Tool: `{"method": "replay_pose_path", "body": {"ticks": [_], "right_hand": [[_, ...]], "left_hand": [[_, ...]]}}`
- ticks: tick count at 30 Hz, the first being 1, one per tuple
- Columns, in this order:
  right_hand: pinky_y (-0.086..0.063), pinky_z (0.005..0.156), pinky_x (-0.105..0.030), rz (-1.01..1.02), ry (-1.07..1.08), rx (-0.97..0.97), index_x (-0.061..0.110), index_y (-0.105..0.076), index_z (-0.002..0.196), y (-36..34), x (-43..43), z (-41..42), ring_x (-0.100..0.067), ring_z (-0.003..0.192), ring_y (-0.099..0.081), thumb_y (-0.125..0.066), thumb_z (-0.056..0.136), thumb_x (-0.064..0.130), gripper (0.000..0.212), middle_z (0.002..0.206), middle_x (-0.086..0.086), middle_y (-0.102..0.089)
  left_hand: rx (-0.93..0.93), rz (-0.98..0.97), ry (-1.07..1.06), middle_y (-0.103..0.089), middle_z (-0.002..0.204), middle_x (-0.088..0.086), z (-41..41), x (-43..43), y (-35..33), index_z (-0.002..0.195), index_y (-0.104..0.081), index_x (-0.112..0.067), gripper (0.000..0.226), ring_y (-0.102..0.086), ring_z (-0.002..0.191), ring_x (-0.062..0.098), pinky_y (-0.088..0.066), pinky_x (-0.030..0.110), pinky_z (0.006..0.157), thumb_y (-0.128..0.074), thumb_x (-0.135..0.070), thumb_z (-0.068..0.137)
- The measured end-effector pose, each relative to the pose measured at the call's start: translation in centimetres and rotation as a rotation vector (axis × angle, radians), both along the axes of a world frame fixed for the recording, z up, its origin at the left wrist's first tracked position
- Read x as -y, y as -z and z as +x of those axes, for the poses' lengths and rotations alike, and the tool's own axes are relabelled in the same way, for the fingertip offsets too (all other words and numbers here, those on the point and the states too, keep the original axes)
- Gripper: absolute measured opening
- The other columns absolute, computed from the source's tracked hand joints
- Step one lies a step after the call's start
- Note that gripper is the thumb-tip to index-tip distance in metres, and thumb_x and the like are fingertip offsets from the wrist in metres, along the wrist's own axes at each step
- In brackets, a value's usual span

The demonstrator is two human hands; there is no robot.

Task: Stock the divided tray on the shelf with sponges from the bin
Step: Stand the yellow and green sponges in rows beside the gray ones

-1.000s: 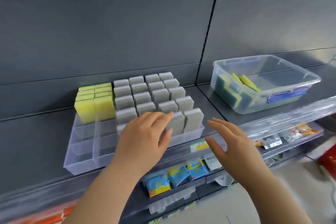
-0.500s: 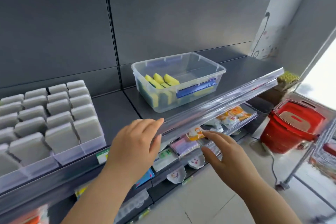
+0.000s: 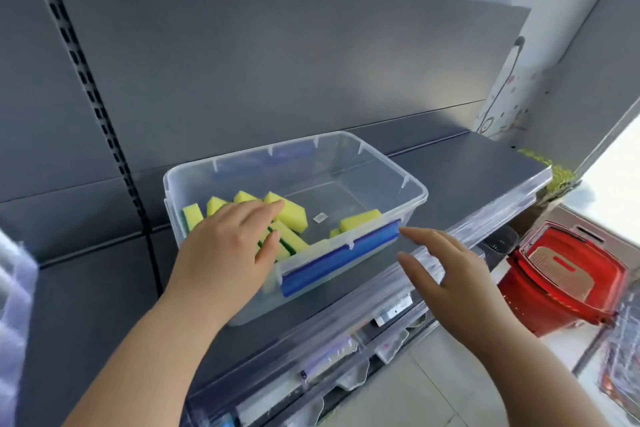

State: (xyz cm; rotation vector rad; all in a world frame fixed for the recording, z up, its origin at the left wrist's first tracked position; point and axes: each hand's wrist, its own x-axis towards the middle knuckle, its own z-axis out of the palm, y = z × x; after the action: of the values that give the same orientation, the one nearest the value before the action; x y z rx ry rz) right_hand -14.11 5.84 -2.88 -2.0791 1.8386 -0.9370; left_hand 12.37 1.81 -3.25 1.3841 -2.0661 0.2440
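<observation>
Divided tray (image 3: 14,288) sits at the far-left edge of the shelf (image 3: 467,177). Our left hand (image 3: 228,246) is over the bin's near-left corner, fingers straight and loose above the yellow-green sponges (image 3: 289,215), gripping nothing; we can't tell if it touches them. The sponges lie in the clear bin (image 3: 346,156), mostly in its left half. Our right hand (image 3: 446,274) hovers with fingers spread just beside the blue clip (image 3: 339,260). Red basket (image 3: 561,274) is at the far right.

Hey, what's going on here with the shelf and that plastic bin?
A person is restocking. Their left hand reaches into the clear bin on the shelf, straight fingers over the yellow-and-green sponges, none gripped yet. The right hand hovers open just in front of the bin's blue latch. Only an edge of the divided tray shows, far left.
</observation>
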Motion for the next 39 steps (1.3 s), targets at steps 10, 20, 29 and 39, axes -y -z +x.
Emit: {"method": "replay_pose_path", "body": {"ticks": [10, 20, 29, 39], "right_hand": [[-0.028, 0.080, 0.003, 0.019, -0.416, -0.121, 0.029, -0.056, 0.122, -2.5, 17.9, 1.2, 0.006, 0.098, -0.046, -0.057, 0.088, 0.032, 0.034, 0.112, 0.016, -0.054], [-0.037, 0.099, -0.037, 0.295, -1.045, -0.675, 0.028, -0.033, 0.140, 2.9, 30.4, 9.2, -0.024, 0.128, -0.038, -0.055, 0.088, 0.040, 0.058, 0.144, -0.002, -0.035], [-0.042, 0.065, -0.035, 0.314, -1.031, -0.804, 0.023, -0.024, 0.136, 6.5, 30.7, 12.4, -0.034, 0.101, -0.054, -0.063, 0.078, 0.041, 0.072, 0.126, -0.008, -0.045], [-0.036, 0.069, -0.027, 0.159, -0.746, -0.475, 0.030, -0.040, 0.113, 0.9, 31.6, 1.8, -0.020, 0.083, -0.048, -0.067, 0.071, 0.048, 0.053, 0.109, 0.002, -0.041]], "left_hand": [[0.046, 0.180, -0.231, -0.068, 0.105, -0.003, -1.0, 6.9, 0.8, 0.116, -0.065, -0.019, 0.035, -0.064, 0.096, 0.021, -0.051, 0.033, 0.069, -0.067, -0.019, 0.080], [0.053, 0.225, -0.612, -0.068, 0.101, -0.006, -5.0, 8.5, 1.2, 0.115, -0.065, -0.021, 0.032, -0.065, 0.091, 0.020, -0.051, 0.032, 0.060, -0.066, -0.021, 0.083], [0.044, 0.319, -0.686, -0.064, 0.105, -0.007, -5.5, 10.0, 1.4, 0.116, -0.061, -0.026, 0.031, -0.059, 0.099, 0.022, -0.051, 0.037, 0.070, -0.060, -0.026, 0.086], [0.619, 0.862, -0.559, -0.047, 0.125, 0.001, -3.0, 17.8, 1.0, 0.132, -0.042, -0.025, 0.042, -0.043, 0.117, 0.022, -0.044, 0.036, 0.084, -0.050, -0.023, 0.091]]}}
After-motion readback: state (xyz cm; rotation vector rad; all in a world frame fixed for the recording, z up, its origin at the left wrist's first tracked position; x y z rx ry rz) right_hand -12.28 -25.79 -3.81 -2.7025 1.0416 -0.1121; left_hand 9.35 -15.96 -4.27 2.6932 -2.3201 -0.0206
